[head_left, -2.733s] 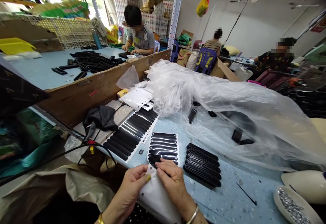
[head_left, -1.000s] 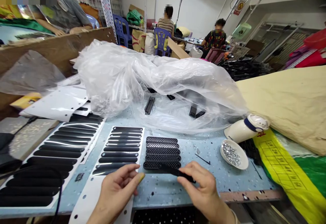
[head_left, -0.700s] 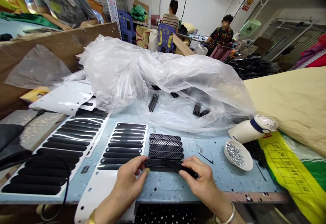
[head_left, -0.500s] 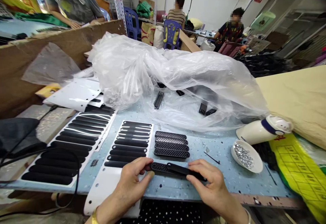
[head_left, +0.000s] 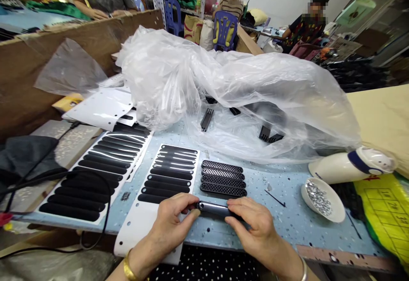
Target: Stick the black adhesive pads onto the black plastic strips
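Both hands hold one narrow black grille strip (head_left: 213, 207) with a glossy black sticker on top, just above the table's front edge. My left hand (head_left: 172, 221) pinches its left end. My right hand (head_left: 254, 225) covers its right end with the fingers pressing down. Just beyond lie three black mesh grille strips (head_left: 223, 178) side by side. Left of them is a white backing sheet with black oval stickers (head_left: 169, 178); its near rows are peeled bare.
A larger sticker sheet (head_left: 96, 170) lies at left beside a black cable (head_left: 64, 178). A big clear plastic bag (head_left: 230, 85) covers black parts behind. A white dish of small metal pieces (head_left: 322, 195) and a white bottle (head_left: 348, 166) sit at right. Other people work at far tables.
My right hand carried a peeled black sticker from the sheet onto the nearest grille strip. Both hands then drew that strip toward the table's front edge; the sticker now lies along it.
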Demonstrator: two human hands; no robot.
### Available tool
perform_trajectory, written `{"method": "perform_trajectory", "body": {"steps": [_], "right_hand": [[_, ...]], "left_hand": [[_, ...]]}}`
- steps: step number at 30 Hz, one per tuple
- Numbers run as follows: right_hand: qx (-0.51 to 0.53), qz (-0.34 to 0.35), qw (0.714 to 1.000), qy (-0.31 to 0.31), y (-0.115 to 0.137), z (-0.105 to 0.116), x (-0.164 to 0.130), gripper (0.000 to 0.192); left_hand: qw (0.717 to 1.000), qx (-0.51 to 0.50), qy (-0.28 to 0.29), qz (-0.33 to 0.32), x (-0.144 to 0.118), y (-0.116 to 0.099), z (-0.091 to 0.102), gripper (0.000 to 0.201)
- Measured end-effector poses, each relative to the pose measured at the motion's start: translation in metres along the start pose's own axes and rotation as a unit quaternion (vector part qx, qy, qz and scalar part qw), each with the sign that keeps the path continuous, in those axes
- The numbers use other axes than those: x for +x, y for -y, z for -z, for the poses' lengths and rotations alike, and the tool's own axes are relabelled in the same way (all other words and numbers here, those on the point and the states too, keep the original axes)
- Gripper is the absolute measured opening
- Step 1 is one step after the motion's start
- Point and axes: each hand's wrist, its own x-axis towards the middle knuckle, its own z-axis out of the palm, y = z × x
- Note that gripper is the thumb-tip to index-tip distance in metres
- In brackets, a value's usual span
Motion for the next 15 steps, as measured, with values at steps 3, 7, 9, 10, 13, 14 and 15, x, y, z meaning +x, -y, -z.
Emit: {"method": "perform_trajectory", "body": {"steps": [3,7,9,10,13,14,15], "right_hand": [[0.005,-0.005,1.000,0.006,-0.0009,-0.0026,-0.0010,0.016],[0.008,-0.015,1.000,0.014,-0.0010,-0.0050,-0.0013,0.015],[0.007,-0.019,1.000,0.017,-0.0005,-0.0056,-0.0011,0.014],[0.006,-0.020,1.000,0.019,-0.0002,-0.0057,-0.0009,0.015],[0.005,-0.022,0.999,0.024,0.0012,-0.0061,-0.0001,0.015],[0.004,-0.023,0.999,0.025,0.0018,-0.0062,0.0003,0.016],[0.002,-0.022,0.999,0.024,0.0025,-0.0064,0.0006,0.015]], "left_hand": [[1.000,-0.007,-0.001,0.000,-0.0002,0.0009,-0.0001,0.017],[1.000,-0.012,-0.007,-0.004,-0.0006,0.0022,-0.0009,0.019],[1.000,-0.012,-0.006,-0.001,-0.0013,0.0028,-0.0014,0.019],[1.000,-0.012,-0.006,0.001,-0.0016,0.0031,-0.0015,0.019],[1.000,-0.009,-0.002,0.000,-0.0021,0.0036,-0.0017,0.019],[1.000,-0.008,-0.001,-0.002,-0.0019,0.0037,-0.0016,0.019],[1.000,-0.008,-0.002,-0.003,-0.0017,0.0036,-0.0015,0.019]]}}
